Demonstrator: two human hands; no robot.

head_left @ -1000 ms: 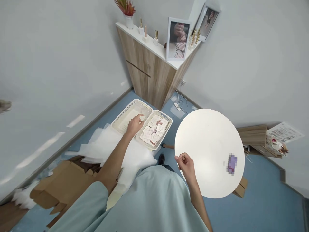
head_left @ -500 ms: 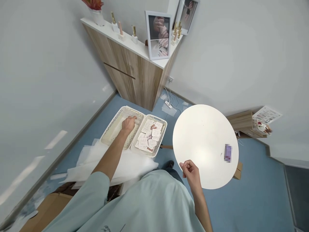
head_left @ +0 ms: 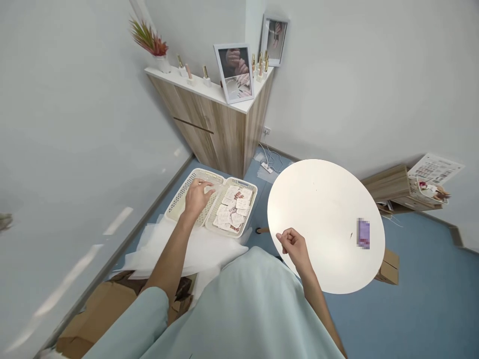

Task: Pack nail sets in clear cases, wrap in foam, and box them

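Observation:
My left hand (head_left: 196, 199) is closed in a pinch on a small piece of thin clear plastic (head_left: 214, 189), held over the left white basket (head_left: 174, 209). Whether the plastic is a bag or a flat sheet I cannot tell. Beside that basket stands a second white basket (head_left: 254, 199) with several printed cards (head_left: 239, 204) lying in it. My right hand (head_left: 295, 247) hovers at the near left edge of a round white table (head_left: 318, 199), its fingers curled in with nothing showing between them.
White foam sheeting (head_left: 164, 249) lies below the baskets, over an open cardboard box (head_left: 101, 309). A blurred purple item (head_left: 363, 233) rests on the table. Ahead stands a wooden cabinet (head_left: 224, 134) with picture frames, bottles and a plant. Another carton (head_left: 389, 267) sits right of the table.
My left hand has come up out of the left basket with the clear plastic in its fingers. My right hand stays near the table edge. The camera view has shifted.

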